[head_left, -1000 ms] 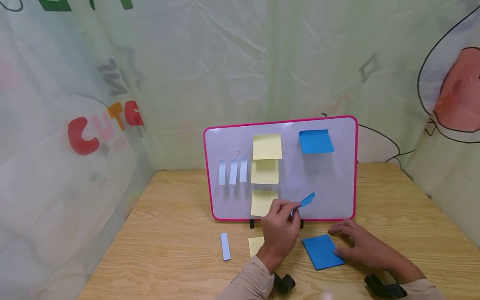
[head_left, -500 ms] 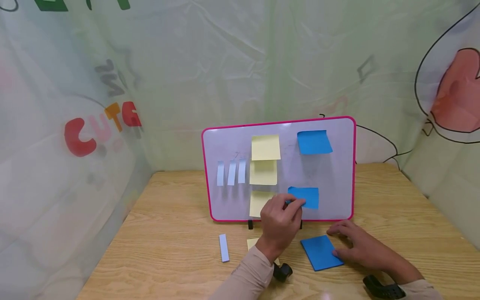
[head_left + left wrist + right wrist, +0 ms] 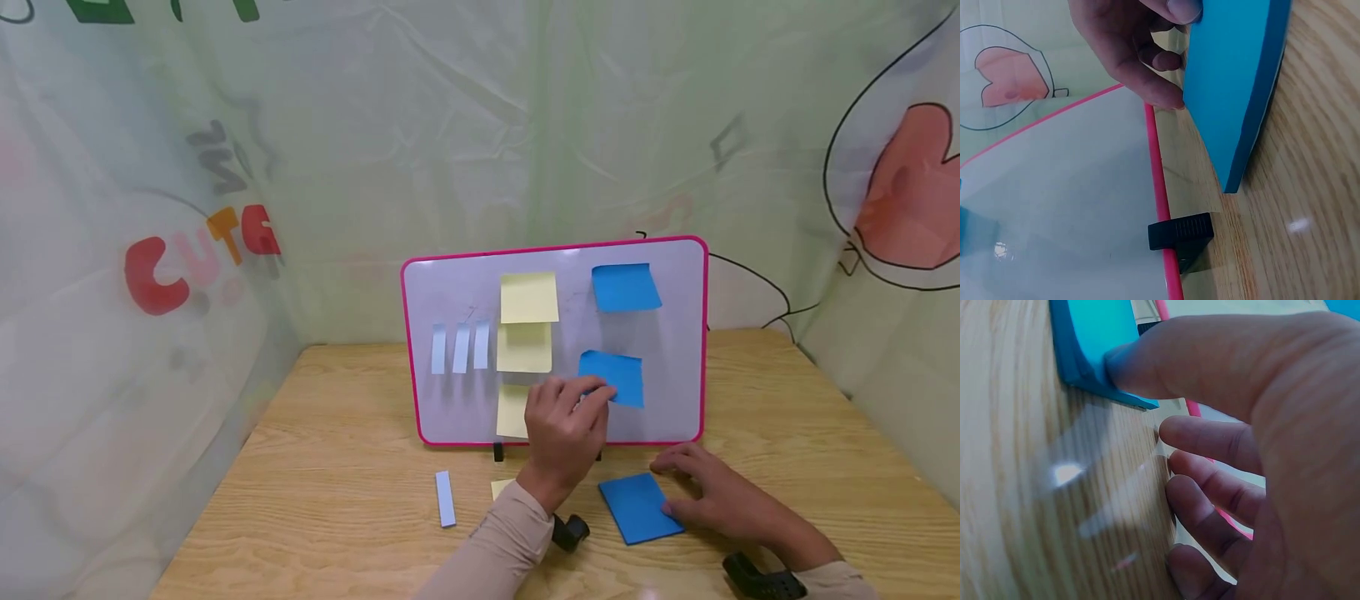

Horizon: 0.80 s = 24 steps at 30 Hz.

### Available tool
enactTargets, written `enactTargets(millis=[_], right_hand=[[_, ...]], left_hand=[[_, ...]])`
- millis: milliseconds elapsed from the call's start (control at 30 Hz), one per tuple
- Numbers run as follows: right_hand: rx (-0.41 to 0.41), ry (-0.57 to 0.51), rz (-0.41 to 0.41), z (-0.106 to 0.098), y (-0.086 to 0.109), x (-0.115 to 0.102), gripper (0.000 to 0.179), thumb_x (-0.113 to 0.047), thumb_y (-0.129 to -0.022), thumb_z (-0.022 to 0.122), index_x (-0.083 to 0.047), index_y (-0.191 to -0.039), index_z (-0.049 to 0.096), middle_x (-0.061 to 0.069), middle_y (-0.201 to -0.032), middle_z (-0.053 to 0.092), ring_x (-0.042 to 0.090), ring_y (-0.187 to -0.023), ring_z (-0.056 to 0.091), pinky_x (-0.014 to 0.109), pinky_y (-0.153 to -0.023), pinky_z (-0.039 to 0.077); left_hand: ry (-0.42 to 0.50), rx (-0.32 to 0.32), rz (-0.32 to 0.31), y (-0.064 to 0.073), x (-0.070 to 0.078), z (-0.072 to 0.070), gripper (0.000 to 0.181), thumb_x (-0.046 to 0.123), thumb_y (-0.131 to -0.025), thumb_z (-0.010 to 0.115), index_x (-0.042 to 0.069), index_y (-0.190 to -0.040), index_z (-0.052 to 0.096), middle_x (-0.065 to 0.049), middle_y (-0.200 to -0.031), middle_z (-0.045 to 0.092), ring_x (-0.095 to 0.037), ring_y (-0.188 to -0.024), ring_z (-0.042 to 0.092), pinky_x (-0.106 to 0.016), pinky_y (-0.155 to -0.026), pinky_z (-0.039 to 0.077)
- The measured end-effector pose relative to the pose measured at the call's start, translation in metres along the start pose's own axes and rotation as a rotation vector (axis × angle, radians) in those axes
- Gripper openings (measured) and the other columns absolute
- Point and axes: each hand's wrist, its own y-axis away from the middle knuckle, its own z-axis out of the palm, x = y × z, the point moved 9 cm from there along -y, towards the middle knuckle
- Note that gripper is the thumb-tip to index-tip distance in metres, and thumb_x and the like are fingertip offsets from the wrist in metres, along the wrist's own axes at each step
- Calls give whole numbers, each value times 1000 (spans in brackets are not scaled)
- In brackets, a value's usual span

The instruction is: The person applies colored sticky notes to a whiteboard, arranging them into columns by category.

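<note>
In the head view my left hand (image 3: 564, 429) pinches a blue sticky note (image 3: 628, 379) between thumb and fingers, in front of the lower right of a pink-framed whiteboard (image 3: 450, 287). Part of the note is behind the fingers. My right hand (image 3: 722, 500) rests on the table beside a pad of blue sticky notes (image 3: 633, 510). Its thumb (image 3: 1147, 359) presses the pad's edge in the right wrist view, while the other fingers lie loosely bent, apart from the pad. That same blue pad (image 3: 1229, 81) fills the top of the left wrist view.
On the board hang another blue note (image 3: 626, 287), several yellow notes (image 3: 528, 297) and three narrow pale-blue strips (image 3: 461, 348). A pale-blue strip pad (image 3: 446, 500) lies on the wooden table (image 3: 337, 467). A yellow pad (image 3: 500, 488) is mostly hidden by my left arm.
The blue note, seen nearly edge-on a second ago, now faces me flat and has moved up slightly in front of the board. My right hand and the blue pad have stayed put.
</note>
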Motion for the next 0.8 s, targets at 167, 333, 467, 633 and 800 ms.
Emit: enactTargets(millis=[167,333,467,633,800], right_hand=[[4,26,9,0,-1,2,48,-31,-87,78,-5,-125,63,11,-125,52,38,-117,49,62,-94,46],[8,9,-16,0,1,2,47,-29,-87,78,-4,-124,63,12,-125,52,39,-117,49,63,-93,46],[15,26,-41,-1,1,0,46,-30,-88,77,-5,-124,63,11,-125,52,37,-116,50,61,-92,46],[13,33,-54,0,2,-2,46,-32,-89,76,-5,-124,63,11,-124,52,36,-116,51,59,-91,47],[28,39,-63,-2,3,-4,47,-33,-88,77,-6,-124,64,9,-124,53,36,-116,51,56,-92,48]], left_hand=[[-25,10,-11,-1,-1,3,15,25,-90,72,22,-101,82,1,-104,70,-15,-94,58,-30,-76,41],[-23,35,-2,-2,0,7,14,25,-88,74,23,-100,82,2,-102,69,-18,-102,59,-37,-85,41],[-12,48,-2,-6,1,13,15,26,-88,75,22,-100,82,3,-99,71,-17,-102,60,-40,-91,42],[-16,62,0,-10,2,22,14,26,-89,74,21,-99,82,3,-97,71,-16,-97,61,-39,-90,43],[-7,71,2,-16,3,28,13,24,-90,72,21,-97,82,3,-96,71,-14,-94,61,-37,-88,43]])
